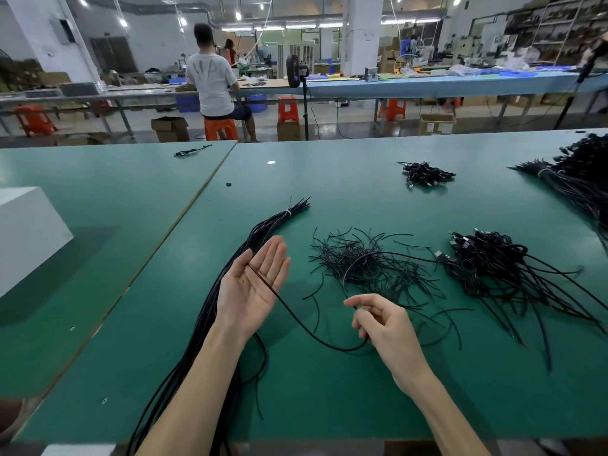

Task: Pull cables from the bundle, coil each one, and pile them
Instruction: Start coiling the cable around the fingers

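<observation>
1. Reaching forward from the bottom edge, two bare forearms stretch over a matt green table with a smooth, rubbery-looking top
2. The left hand is turned palm up, fingers straight and close together, relaxed; a thin, round black cable lies across the palm without being clasped
3. The right hand is turned inward with its fingers curled, thumb and forefinger pinching the same cable, which sags in a smooth curve between the two hands
4. A long bundle of glossy black cables runs from the near edge, under the left forearm, to a pale tie beyond the left hand, where the ends fan out
5. Just beyond the right hand lies a spiky tangle of short black wire pieces
6. To its right sits a pile of coiled cables with rectangular plugs, loose tails trailing towards the near right
7. Farther back are a smaller heap of coils and, at the left edge, a plain white box
8. Past the table, a person in a white shirt sits back-turned on an orange stool; grey marks on the shirt are too blurred to read
</observation>
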Tool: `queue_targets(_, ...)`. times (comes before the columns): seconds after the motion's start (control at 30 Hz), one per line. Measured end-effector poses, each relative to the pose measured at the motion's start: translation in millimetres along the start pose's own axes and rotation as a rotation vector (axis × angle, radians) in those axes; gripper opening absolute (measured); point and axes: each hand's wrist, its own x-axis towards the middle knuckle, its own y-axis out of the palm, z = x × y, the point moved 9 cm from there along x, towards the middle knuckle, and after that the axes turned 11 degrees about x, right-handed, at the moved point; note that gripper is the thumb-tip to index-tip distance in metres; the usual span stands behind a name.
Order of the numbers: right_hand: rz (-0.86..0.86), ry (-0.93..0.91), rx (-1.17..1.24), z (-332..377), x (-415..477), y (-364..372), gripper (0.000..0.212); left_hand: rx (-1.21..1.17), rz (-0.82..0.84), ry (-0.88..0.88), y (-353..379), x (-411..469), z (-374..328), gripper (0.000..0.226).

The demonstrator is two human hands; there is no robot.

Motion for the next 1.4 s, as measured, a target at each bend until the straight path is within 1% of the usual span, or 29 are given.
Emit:
queue_targets(0.03,-0.015,-0.004,0.013,-0.2,0.2,-1.6,0.037,-0.007,0.051,-0.066,3.3,-2.8,5.3,0.042)
queue_targets(0.07,-0.033,-0.006,0.037,-0.7,0.7,-3.6,0.037,-0.013,0.112,-0.129,8.2,-5.7,10.4,0.043)
queue_targets(0.17,-0.114,-0.019,0.172,-1.3,2.0,-13.1,0.029,0.006,0.284,-0.251,26.1,-11.4,21.1,0.067)
queue_targets(0.23,-0.198,-0.044,0.285,0.2,2.5,-23.1,0.023,0.076,0.341,-0.259,32.0,-11.9,24.8,0.074)
queue_targets(0.37,-0.39,-0.102,0.471,1.7,-0.7,-49.0,0.021,0.152,0.438,-0.314,37.2,-17.1,36.0,0.084)
queue_targets(0.43,-0.444,-0.138,0.53,3.4,-2.2,-58.0,0.02,0.214,0.47,-0.316,41.2,-19.1,38.6,0.084)
queue_targets(0.5,-0.463,-0.158,0.535,3.8,-2.4,-61.3,0.021,0.262,0.526,-0.304,45.6,-21.4,39.9,0.076)
queue_targets(0.6,-0.419,-0.139,0.386,3.3,-1.8,-54.6,0.025,0.297,0.61,-0.317,52.5,-27.2,43.4,0.067)
queue_targets(0.67,-0.359,-0.136,0.233,6.6,-2.5,-45.8,0.024,0.222,0.616,-0.337,51.8,-26.9,43.6,0.065)
queue_targets(0.7,-0.327,-0.147,0.155,9.4,-3.2,-41.1,0.025,0.172,0.586,-0.336,51.3,-25.4,41.7,0.064)
queue_targets(0.73,-0.295,-0.163,0.076,12.0,-3.6,-36.7,0.027,0.12,0.542,-0.328,49.5,-22.5,38.4,0.061)
queue_targets(0.77,-0.261,-0.174,0.001,13.8,-3.3,-32.0,0.029,0.104,0.462,-0.31,43.4,-18.3,34.9,0.055)
queue_targets(0.8,-0.222,-0.17,-0.06,14.3,-2.6,-26.6,0.032,0.124,0.368,-0.28,37.7,-14.9,29.7,0.046)
queue_targets(0.87,-0.142,-0.136,-0.162,12.5,-0.5,-15.9,0.04,0.25,0.145,-0.207,19.3,-10.9,20.1,0.023)
queue_targets(0.9,-0.118,-0.128,-0.221,11.3,0.4,-12.2,0.044,0.265,0.064,-0.185,12.7,-10.4,18.3,0.024)
queue_targets(0.93,-0.107,-0.132,-0.281,11.0,0.4,-9.7,0.047,0.251,0.019,-0.184,10.6,-11.1,18.3,0.027)
queue_targets(1.0,-0.097,-0.182,-0.384,15.4,-0.7,-4.1,0.051,0.169,0.009,-0.16,12.9,-8.2,19.5,0.014)
queue_targets(1.07,-0.06,-0.293,-0.51,23.6,-3.8,5.6,0.05,0.168,-0.021,-0.134,7.4,-6.3,19.1,0.038)
queue_targets(1.1,-0.033,-0.345,-0.559,26.9,-5.8,11.6,0.048,0.209,-0.023,-0.112,5.6,-5.8,18.2,0.044)
queue_targets(1.17,0.052,-0.391,-0.609,27.7,-8.9,24.0,0.044,0.273,-0.001,-0.075,7.5,-6.1,16.8,0.045)
queue_targets(1.3,0.275,-0.425,-0.821,14.0,-18.6,51.6,0.056,0.266,0.046,-0.085,13.3,-6.4,17.8,0.043)
queue_targets(1.4,0.335,-0.484,-0.937,11.5,-26.6,60.2,0.053,0.206,0.1,-0.104,20.1,-8.2,18.7,0.037)
